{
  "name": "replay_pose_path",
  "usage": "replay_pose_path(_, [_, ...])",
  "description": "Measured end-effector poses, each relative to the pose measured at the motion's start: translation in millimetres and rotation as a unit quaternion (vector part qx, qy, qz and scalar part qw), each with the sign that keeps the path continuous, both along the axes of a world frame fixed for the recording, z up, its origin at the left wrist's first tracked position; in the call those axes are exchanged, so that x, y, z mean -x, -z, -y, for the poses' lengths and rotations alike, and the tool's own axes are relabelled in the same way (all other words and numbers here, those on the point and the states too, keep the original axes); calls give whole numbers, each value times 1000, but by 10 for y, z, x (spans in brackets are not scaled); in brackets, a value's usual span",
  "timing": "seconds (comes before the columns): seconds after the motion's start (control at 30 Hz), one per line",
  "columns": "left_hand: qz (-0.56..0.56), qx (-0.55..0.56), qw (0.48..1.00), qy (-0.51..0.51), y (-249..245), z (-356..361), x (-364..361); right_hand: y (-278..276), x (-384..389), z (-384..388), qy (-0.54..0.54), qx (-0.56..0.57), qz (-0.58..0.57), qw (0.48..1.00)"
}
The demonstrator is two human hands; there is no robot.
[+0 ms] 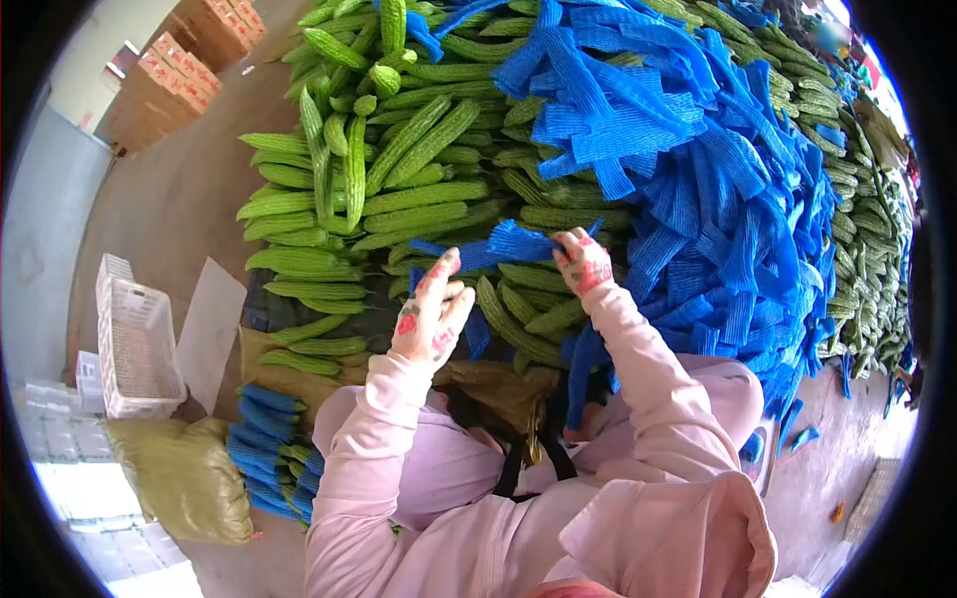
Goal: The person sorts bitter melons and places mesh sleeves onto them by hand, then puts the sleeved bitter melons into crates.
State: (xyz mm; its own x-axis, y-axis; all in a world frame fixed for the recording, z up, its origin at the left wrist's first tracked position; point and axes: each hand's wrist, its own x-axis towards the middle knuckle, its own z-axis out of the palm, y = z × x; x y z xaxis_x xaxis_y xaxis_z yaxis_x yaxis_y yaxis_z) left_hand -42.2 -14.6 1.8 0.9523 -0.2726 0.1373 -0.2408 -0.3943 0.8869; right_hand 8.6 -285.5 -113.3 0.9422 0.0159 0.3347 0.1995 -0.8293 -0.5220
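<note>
Stretched between both hands, over the near edge of the bitter gourd pile (399, 179): one blue net sleeve (508, 244). Right hand (583, 264) closed on the sleeve's right end, fingers curled over it. Left hand (431, 314) half curled, fingertips seemingly pinching the left end (thumb side hard to read from this angle).

Probably best done by spreading the sleeve's mouth wide with the fingers before bringing any gourd to it: soft mesh, likely to snag on ridged skin. Keep the sleeve taut and flat, not twisted. Take a gourd lying just beneath, such as the loose gourd (518, 324) between the forearms, and feed the thin tip in first. Draw the net along the gourd rather than shoving the gourd through, and stop with both ends covered.

Heap of spare sleeves (698, 169) just right of the right hand, within easy reach. Sleeved gourds (264, 448) stacked low on the left, near a white crate (135, 349) and a green sack (184, 478) on the floor. Worth keeping finished ones apart from the bare pile.
</note>
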Motion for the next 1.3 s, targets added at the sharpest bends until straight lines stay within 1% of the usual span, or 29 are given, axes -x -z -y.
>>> replay_pose_path(0.03, [49, 18, 999, -14, 77, 12, -84, -169, 50, -79, -40, -44, 31, 998])
replay_pose_path(0.1, [64, 13, 998, -19, 77, 52, -156, -465, 123, -209, -100, -129, 59, 985])
replay_pose_path(0.13, [-86, 114, 989, -34, 10, 85, -165, -601, 155, -269, -118, -157, 95, 976])
replay_pose_path(0.17, [-232, 213, 948, -47, -52, 110, -155, -709, 217, -298, -118, -161, 94, 975])
replay_pose_path(0.2, [-272, 237, 932, -34, -101, 124, -153, -813, 264, -308, -134, -165, 87, 973])
replay_pose_path(0.23, [-268, 235, 934, -28, -114, 138, -164, -879, 287, -306, -147, -168, 84, 971])
replay_pose_path(0.3, [-274, 219, 935, -60, -88, 185, -112, -844, 353, -277, -145, -184, 67, 970])
replay_pose_path(0.37, [-204, 233, 942, -127, -151, 335, -40, -922, 545, -444, -31, -328, 65, 942])
replay_pose_path(0.43, [-110, 117, 979, -126, -152, 418, 19, -780, 728, -633, -74, -413, 83, 904])
replay_pose_path(0.5, [18, 156, 988, 6, 315, 427, -17, -878, 954, -806, -135, -342, 19, 930])
replay_pose_path(0.53, [-22, 173, 984, 40, 252, 476, 60, -845, 1051, -933, -149, -458, 7, 876])
replay_pose_path(0.57, [-65, 184, 978, 72, 184, 507, 133, -812, 1107, -1005, -165, -567, -3, 807])
replay_pose_path(0.6, [-161, 287, 943, 55, 218, 481, 159, -813, 1139, -988, -174, -541, -11, 823])
replay_pose_path(0.63, [-261, 377, 888, 29, 252, 431, 181, -828, 1179, -957, -186, -517, -27, 835])
replay_pose_path(0.67, [-238, 349, 904, 65, 262, 371, 192, -854, 1216, -936, -179, -503, -54, 844])
replay_pose_path(0.7, [-212, 320, 918, 97, 263, 311, 195, -760, 1207, -993, -199, -598, -89, 771])
replay_pose_path(0.77, [-242, 308, 914, 110, 207, 295, 225, -794, 1263, -994, -185, -613, -88, 763])
replay_pose_path(0.83, [-222, 327, 910, 129, 241, 275, 260, -819, 1284, -967, -211, -549, -75, 805])
replay_pose_path(0.87, [-268, 356, 889, 109, 193, 267, 293, -885, 1330, -953, -222, -561, -104, 791])
replay_pose_path(0.9, [-236, 335, 910, 60, 286, 254, 305, -871, 1319, -993, -240, -589, -94, 766])
replay_pose_path(0.97, [-293, 316, 897, 96, 73, 213, 365, -922, 1326, -915, -285, -683, -199, 642])
replay_pose_path(1.03, [-266, 323, 905, 85, -100, 250, 469, -1011, 1373, -810, -283, -755, -190, 561])
replay_pose_path(1.1, [-198, 320, 924, 74, -137, 208, 457, -898, 1312, -657, -201, -713, -191, 644])
replay_pose_path(1.13, [-189, 298, 934, 51, -151, 123, 405, -797, 1264, -599, -164, -677, -170, 697])
replay_pose_path(1.17, [-179, 275, 944, 27, -168, 35, 350, -753, 1222, -511, -85, -598, -184, 775])
replay_pose_path(1.2, [-148, 215, 965, 30, -152, -6, 285, -686, 1172, -477, -38, -421, -89, 902])
replay_pose_path(1.23, [-141, 131, 981, -15, -62, -9, 237, -647, 1146, -455, 12, -219, 13, 976])
replay_pose_path(1.27, [96, -5, 995, 17, -160, 166, 287, -727, 1186, -525, 7, -228, 6, 974])
replay_pose_path(1.3, [324, -144, 934, 44, -265, 373, 399, -801, 1230, -652, -2, -237, -1, 971])
